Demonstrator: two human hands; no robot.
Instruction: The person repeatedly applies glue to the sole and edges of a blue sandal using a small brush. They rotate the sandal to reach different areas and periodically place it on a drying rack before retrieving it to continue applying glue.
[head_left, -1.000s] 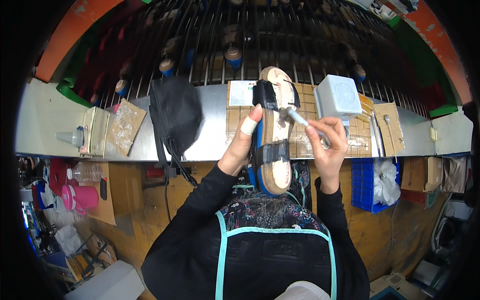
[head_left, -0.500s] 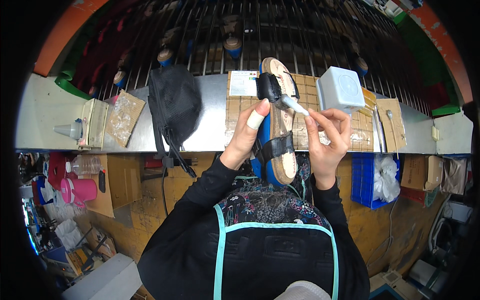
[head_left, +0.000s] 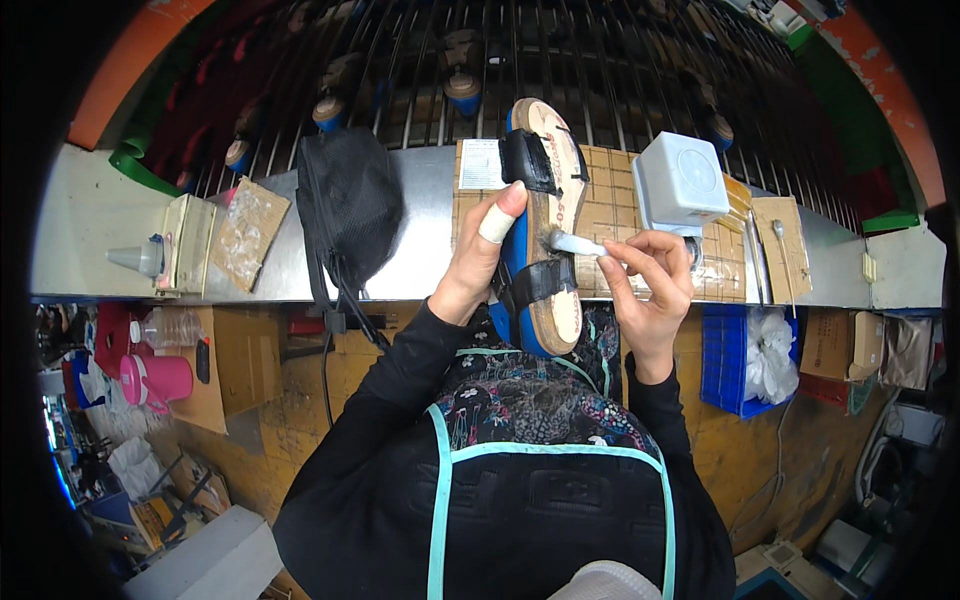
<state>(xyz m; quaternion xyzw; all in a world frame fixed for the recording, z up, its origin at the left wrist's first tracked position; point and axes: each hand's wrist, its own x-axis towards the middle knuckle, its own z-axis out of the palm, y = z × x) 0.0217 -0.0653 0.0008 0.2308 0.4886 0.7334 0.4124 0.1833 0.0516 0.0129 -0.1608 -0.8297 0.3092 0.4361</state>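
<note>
My left hand (head_left: 478,262) grips a sandal (head_left: 545,230) by its left edge and holds it upright over the workbench (head_left: 420,230). The sandal has a tan footbed, a blue sole and black straps. A white bandage wraps my left thumb. My right hand (head_left: 652,282) pinches a small white brush (head_left: 578,244), and its tip touches the footbed near the middle, between the two straps.
A black mesh bag (head_left: 348,205) lies on the grey bench to the left, beside a cardboard piece (head_left: 247,232) and a small nozzle bottle (head_left: 140,258). A white box (head_left: 682,184) stands at the right. A metal rod rack (head_left: 480,60) runs behind. A blue crate (head_left: 745,360) sits below.
The sandal has risen slightly and shifted in my left hand. The brush tip has moved down the footbed toward its middle.
</note>
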